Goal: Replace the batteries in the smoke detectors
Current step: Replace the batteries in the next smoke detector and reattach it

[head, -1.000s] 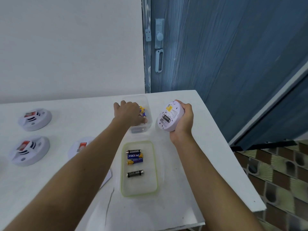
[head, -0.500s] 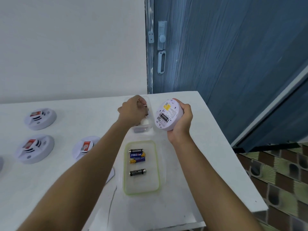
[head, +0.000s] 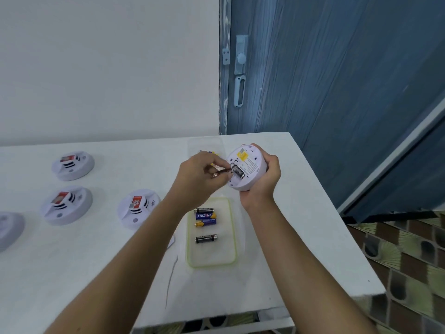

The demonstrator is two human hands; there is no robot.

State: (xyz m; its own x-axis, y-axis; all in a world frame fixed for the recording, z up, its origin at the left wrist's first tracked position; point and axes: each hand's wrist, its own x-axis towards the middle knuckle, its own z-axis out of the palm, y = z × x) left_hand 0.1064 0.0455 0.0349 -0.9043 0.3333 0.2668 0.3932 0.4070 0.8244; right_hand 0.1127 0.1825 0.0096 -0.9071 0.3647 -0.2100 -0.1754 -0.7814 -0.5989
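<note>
My right hand (head: 263, 183) grips a white smoke detector (head: 248, 165) tilted with its back toward me, above the table's far right part. Its open battery bay (head: 238, 171) shows one battery inside. My left hand (head: 201, 178) pinches a dark battery (head: 219, 173) and holds its end at the bay's left edge. Behind my left hand stands a clear box (head: 204, 147) with batteries, mostly hidden.
A green-rimmed clear lid (head: 212, 259) near me holds several used batteries (head: 205, 215). Three smoke detectors (head: 73, 165) (head: 67, 204) (head: 137, 208) lie face up on the white table (head: 72, 261), another at the left edge (head: 9, 229). The table's right edge drops beside a blue door (head: 337, 68).
My left hand came out of the clear box with a battery and moved right to the detector's battery bay. My right hand kept the detector, raising it slightly.
</note>
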